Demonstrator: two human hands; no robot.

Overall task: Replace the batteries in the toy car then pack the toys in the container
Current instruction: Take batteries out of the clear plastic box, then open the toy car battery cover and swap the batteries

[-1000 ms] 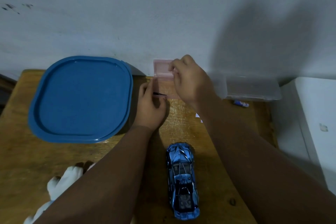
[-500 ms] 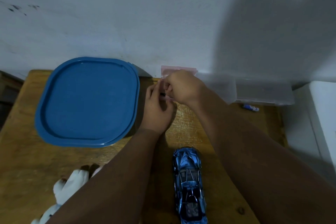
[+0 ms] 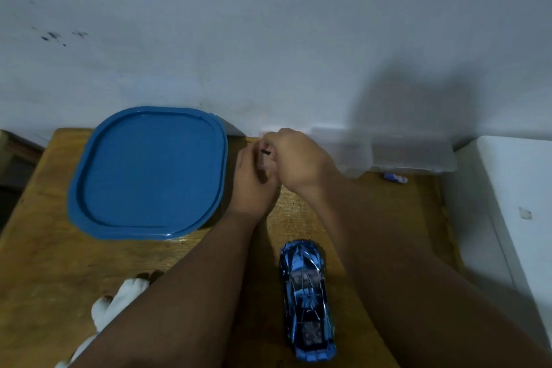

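Observation:
A shiny blue toy car (image 3: 307, 302) lies lengthwise on the wooden table (image 3: 44, 263), near its front edge and between my forearms. At the back by the wall, my left hand (image 3: 254, 185) and my right hand (image 3: 301, 158) meet over a small pink box (image 3: 263, 135), of which only a sliver shows. The left hand holds the box from the left. My right hand's curled fingers pinch a small thin black item (image 3: 265, 152) just above the left hand. The large blue container lid (image 3: 149, 173) sits to the left. A small battery (image 3: 395, 178) lies at the back right.
Clear plastic boxes (image 3: 412, 155) stand along the wall behind my right hand. A white soft toy (image 3: 119, 302) pokes out from under my left forearm. A white cabinet (image 3: 522, 203) borders the table on the right. The wall rises directly behind the table.
My right hand came down from the pink box's raised lid to meet the left hand, and it now covers the box and pinches the black item. The view shifted slightly.

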